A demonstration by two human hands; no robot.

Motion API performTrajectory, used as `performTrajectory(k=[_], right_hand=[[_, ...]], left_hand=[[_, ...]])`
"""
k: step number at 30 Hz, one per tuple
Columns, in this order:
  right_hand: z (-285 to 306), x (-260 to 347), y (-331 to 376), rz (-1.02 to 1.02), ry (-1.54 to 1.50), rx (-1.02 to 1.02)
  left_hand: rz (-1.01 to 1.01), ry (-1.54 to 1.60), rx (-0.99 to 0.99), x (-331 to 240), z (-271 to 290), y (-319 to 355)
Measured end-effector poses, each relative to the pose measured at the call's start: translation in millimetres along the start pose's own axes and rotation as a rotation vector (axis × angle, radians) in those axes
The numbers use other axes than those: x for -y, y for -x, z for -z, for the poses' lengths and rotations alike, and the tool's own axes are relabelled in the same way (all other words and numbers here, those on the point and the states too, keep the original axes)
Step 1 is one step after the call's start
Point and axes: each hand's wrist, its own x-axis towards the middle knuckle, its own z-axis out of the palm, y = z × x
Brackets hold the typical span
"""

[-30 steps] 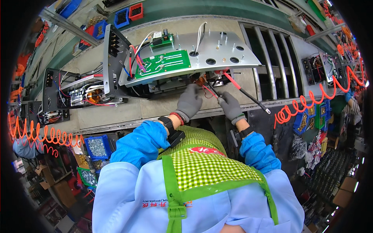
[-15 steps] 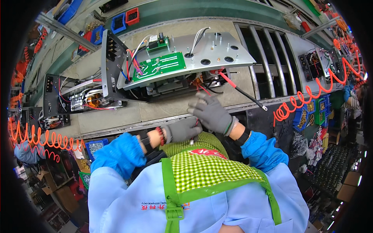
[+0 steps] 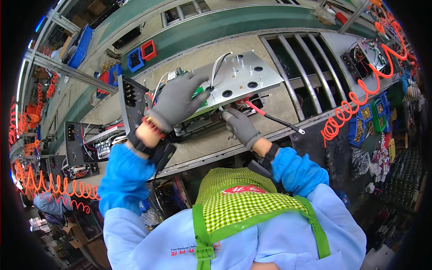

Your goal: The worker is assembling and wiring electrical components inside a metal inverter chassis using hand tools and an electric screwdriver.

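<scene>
A grey metal panel (image 3: 265, 74) with standing posts and black-ringed holes lies tilted over an electronics chassis. My left hand (image 3: 180, 100), in a grey glove, reaches over the panel's left part with fingers stretched. It covers most of the green circuit board (image 3: 198, 93). At the panel's near edge my right hand (image 3: 241, 128), also gloved, has its fingers closed; a small pale tip shows at them, too small to name. White and black wires (image 3: 219, 65) rise from a hole beside my left fingertips. A thick red-and-black cable (image 3: 270, 115) with a ring terminal sticks out right of my right hand.
Metal rollers (image 3: 299, 74) cross the bench at the right. Another open chassis (image 3: 90, 141) stands at the left, one more (image 3: 360, 67) at the far right. A red coiled hose (image 3: 344, 117) hangs near small parts bins (image 3: 360, 128). Blue and red bins (image 3: 147, 50) sit beyond.
Both hands have moved away from my apron to the chassis. The left now lies over the panel and board, the right at the panel's near edge. My view has shifted slightly.
</scene>
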Motion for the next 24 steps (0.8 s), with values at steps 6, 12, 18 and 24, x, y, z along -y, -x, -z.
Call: performTrajectory(k=[6, 12, 18, 24], right_hand=[[8, -51, -86, 0.109, 0.588, 0.126], [5, -58, -97, 0.418, 1.389, -0.146], [5, -59, -123, 0.249, 1.340, -0.038], [13, -65, -130, 0.225, 1.238, -0.040]], left_hand=[[-0.159, -0.606, 0.049, 21, -42, -54], [-0.119, -0.716, 0.097, 15, -41, -50], [0.074, -0.399, 0.117, 37, -54, -39], [-0.010, -0.143, 0.194, 42, -43, -53]])
